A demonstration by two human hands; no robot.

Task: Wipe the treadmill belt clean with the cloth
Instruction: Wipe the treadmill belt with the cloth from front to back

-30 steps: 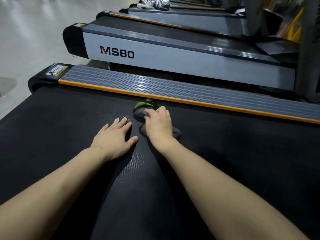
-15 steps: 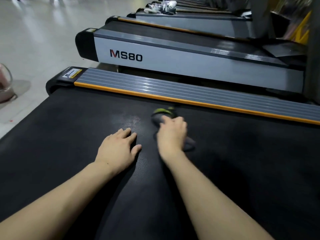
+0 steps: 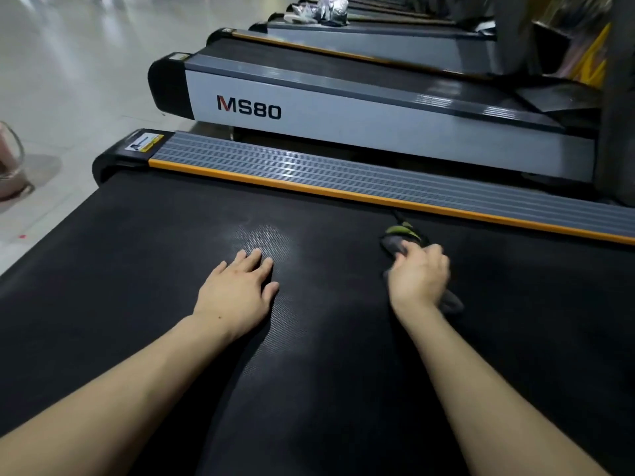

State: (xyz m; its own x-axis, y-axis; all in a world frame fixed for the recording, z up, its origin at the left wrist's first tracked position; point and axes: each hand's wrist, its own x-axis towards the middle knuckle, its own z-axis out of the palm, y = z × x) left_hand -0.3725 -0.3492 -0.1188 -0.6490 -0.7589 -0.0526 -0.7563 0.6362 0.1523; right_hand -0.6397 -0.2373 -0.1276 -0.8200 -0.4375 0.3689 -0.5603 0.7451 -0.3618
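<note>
R hand (image 3: 420,278) grips grey-green cloth (image 3: 398,239) on belt (image 3: 137,269); L hand (image 3: 237,290) flat, fingers straight, on belt.

Beyond your machine you are looking at a grey treadmill (image 3: 378,128) marked MS80, with more treadmills (image 3: 360,36) lining up behind it. Something pale and crumpled (image 3: 319,10) is lying on a far one. A pink container (image 3: 8,166) is sitting on the glossy floor (image 3: 75,63).
</note>
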